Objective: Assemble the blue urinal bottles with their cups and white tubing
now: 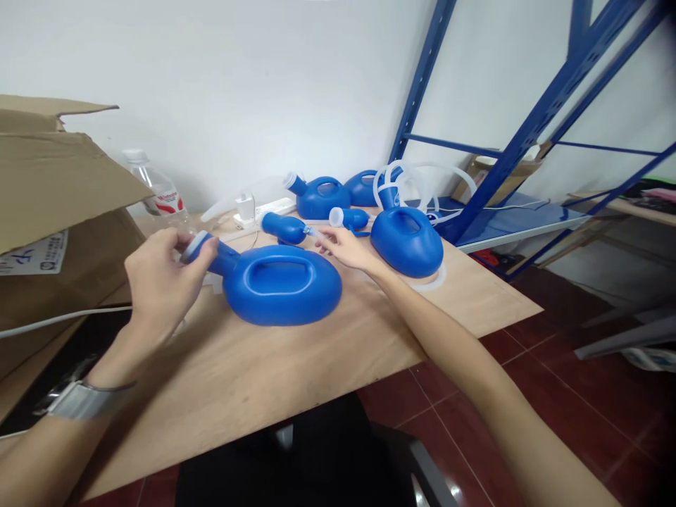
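My left hand is closed around the white-rimmed mouth of a blue portable urinal bottle, which lies on the wooden table with its neck pointing left. Further back, my right hand has its fingers closed on a short translucent tube at the narrow end of a blue urinal funnel. Just behind that hand lies a second blue funnel with a white rim. To the right stands another blue urinal bottle, a coiled clear hose at its neck.
Two more blue bottles stand along the wall near a white power strip. On the left are an open cardboard box and a clear plastic bottle. A blue metal shelf frame rises at right; a black chair is below.
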The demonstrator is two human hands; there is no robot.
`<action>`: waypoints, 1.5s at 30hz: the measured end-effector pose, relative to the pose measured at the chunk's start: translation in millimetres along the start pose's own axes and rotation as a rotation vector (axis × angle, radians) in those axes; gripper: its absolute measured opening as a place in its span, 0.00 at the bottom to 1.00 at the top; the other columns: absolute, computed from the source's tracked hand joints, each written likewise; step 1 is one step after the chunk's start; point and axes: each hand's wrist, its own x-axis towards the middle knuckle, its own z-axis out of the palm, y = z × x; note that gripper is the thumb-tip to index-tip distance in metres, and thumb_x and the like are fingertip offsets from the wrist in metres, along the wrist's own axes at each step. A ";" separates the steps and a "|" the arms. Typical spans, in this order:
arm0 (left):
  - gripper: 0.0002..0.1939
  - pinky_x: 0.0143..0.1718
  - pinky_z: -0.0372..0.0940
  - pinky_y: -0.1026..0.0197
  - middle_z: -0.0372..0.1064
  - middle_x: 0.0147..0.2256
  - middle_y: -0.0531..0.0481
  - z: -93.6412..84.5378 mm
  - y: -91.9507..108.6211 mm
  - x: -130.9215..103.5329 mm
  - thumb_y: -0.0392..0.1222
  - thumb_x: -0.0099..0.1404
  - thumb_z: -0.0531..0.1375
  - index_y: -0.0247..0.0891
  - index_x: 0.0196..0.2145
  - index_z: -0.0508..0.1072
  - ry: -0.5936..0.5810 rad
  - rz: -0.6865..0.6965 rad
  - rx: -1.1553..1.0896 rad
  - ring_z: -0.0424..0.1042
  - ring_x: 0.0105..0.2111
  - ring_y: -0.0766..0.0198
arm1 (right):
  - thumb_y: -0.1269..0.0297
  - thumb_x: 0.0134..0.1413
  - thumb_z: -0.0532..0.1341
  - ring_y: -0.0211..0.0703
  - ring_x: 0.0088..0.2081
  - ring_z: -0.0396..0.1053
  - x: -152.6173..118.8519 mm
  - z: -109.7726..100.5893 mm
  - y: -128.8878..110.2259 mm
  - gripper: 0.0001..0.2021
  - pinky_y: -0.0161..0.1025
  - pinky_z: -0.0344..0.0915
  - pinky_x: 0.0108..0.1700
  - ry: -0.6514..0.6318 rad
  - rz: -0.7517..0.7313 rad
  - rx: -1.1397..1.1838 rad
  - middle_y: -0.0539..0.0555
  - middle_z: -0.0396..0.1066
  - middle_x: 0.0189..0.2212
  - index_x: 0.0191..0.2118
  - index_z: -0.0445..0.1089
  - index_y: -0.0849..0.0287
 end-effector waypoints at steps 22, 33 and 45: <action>0.24 0.39 0.68 0.55 0.77 0.40 0.49 27.0 66.1 73.7 0.59 0.72 0.62 0.44 0.59 0.73 -0.282 0.162 -0.320 0.76 0.36 0.58 | 0.44 0.62 0.70 0.46 0.40 0.75 -15.0 1.0 -25.7 0.36 0.46 0.78 0.47 0.076 -0.204 0.215 0.51 0.75 0.42 0.70 0.60 0.47; 0.12 0.46 0.71 0.56 0.76 0.52 0.43 17.6 83.7 66.7 0.47 0.68 0.65 0.42 0.40 0.65 -0.429 0.118 -0.353 0.74 0.51 0.55 | 0.37 0.68 0.64 0.59 0.54 0.78 -17.5 -16.5 -28.8 0.38 0.58 0.73 0.61 0.148 -0.289 -0.282 0.55 0.81 0.57 0.77 0.62 0.46; 0.31 0.59 0.72 0.44 0.75 0.56 0.36 30.3 84.4 53.2 0.62 0.69 0.65 0.36 0.59 0.77 -0.469 0.452 -0.201 0.78 0.52 0.45 | 0.31 0.62 0.65 0.67 0.71 0.68 -24.0 1.1 -43.5 0.46 0.65 0.64 0.72 0.173 -0.268 -0.320 0.59 0.66 0.73 0.77 0.61 0.50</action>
